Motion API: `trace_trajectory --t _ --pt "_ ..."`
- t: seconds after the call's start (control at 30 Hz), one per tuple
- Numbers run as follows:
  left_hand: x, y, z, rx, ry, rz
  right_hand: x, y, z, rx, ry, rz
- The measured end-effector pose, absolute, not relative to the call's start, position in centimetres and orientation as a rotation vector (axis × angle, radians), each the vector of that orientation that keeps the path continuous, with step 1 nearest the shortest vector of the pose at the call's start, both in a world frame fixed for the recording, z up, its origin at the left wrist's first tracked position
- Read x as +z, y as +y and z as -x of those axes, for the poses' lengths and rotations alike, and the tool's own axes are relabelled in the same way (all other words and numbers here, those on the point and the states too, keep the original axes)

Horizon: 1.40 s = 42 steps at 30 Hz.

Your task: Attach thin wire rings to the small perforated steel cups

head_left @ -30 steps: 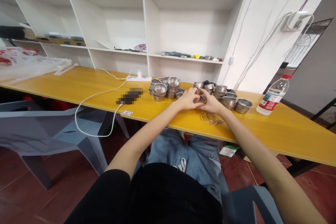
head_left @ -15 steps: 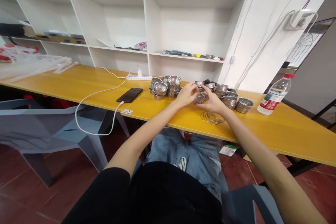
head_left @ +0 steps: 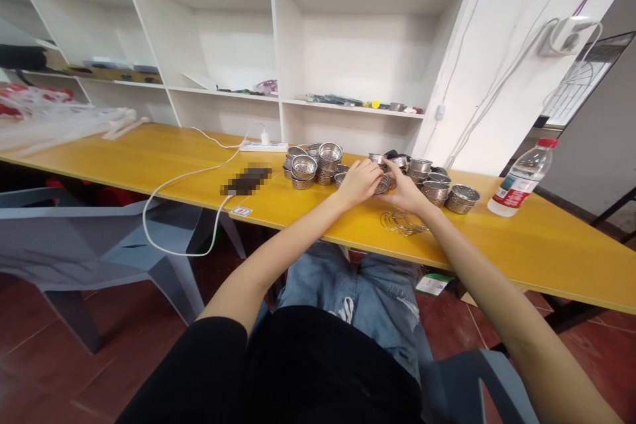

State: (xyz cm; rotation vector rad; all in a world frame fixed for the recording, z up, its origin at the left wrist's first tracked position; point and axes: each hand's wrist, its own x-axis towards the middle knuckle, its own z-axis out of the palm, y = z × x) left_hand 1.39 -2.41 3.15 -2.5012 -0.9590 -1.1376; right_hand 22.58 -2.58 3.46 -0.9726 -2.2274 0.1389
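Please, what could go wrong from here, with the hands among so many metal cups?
The left hand could knock the stacked cups close beside it. The wire rings lie near the front edge of the table and might be swept off. The cable loops below that edge and might catch.

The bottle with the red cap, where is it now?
In the head view, the bottle stands at the right on the yellow table, just right of the nearest perforated metal cup.
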Motion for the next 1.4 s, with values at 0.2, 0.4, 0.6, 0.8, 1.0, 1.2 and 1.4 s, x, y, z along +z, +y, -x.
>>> trace_trajectory --t 0.2,0.4,0.6,0.8,1.0,1.2,1.4 --pt "3.0 -2.6 -1.7 -1.117 -0.982 2.555 3.4 -2.6 -22.5 0.143 -2.218 0.942" --pt "2.8 -2.9 -2.0 -1.084 -0.989 2.615 3.5 -2.6 -22.5 0.141 -2.206 0.935" --pt "2.5 -2.8 -1.7 -1.151 -0.999 2.754 3.4 -2.6 -22.6 0.157 -2.242 0.928" --pt "2.3 -2.4 -1.7 -1.171 -1.042 2.794 3.1 -2.4 -22.3 0.153 -2.267 0.926" --pt "1.9 -2.1 -2.0 -1.137 -1.091 2.858 2.6 -2.0 -22.4 0.148 -2.277 0.951" --pt "1.8 -1.9 -2.0 -1.233 -1.062 2.892 2.8 -1.9 -22.7 0.137 -2.287 1.005" --pt "1.8 -1.5 -1.9 -1.430 -1.045 2.901 3.1 -1.8 -22.6 0.192 -2.279 0.958"
